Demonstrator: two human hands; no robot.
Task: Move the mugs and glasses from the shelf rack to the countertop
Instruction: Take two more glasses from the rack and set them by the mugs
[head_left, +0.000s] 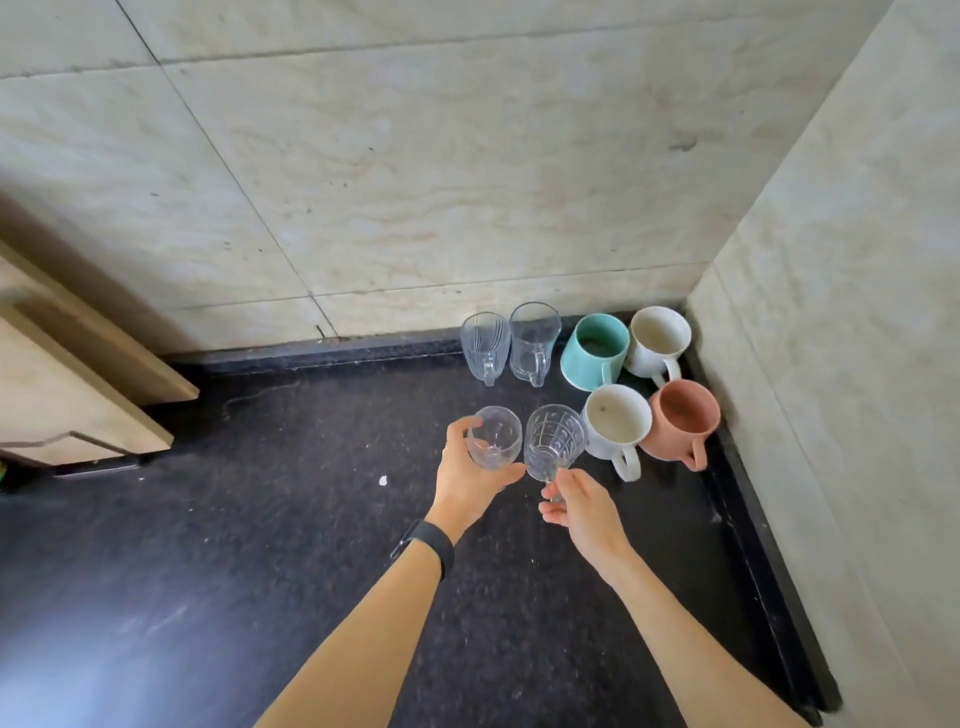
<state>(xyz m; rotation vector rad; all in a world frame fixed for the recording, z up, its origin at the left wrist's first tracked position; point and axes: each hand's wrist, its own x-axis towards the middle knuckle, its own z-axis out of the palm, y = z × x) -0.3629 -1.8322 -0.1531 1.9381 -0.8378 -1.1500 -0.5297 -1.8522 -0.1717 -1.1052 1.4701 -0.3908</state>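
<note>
My left hand (470, 475) wraps around a clear round glass (496, 434), held just above the black countertop (260, 545). My right hand (584, 506) pinches the handle of a clear patterned glass mug (553, 441) right beside it. In the corner stand two clear glass mugs (485, 345) (532, 343), a teal mug (597, 351), two white mugs (657, 340) (615, 426) and a terracotta mug (680, 418). The shelf rack is out of sight.
Beige tiled walls (415, 182) meet at the right, closing the corner behind the mugs. A wooden cabinet edge (78, 374) juts in at the left. A small white speck (383, 480) lies on the counter. A black band sits on my left wrist (428, 543).
</note>
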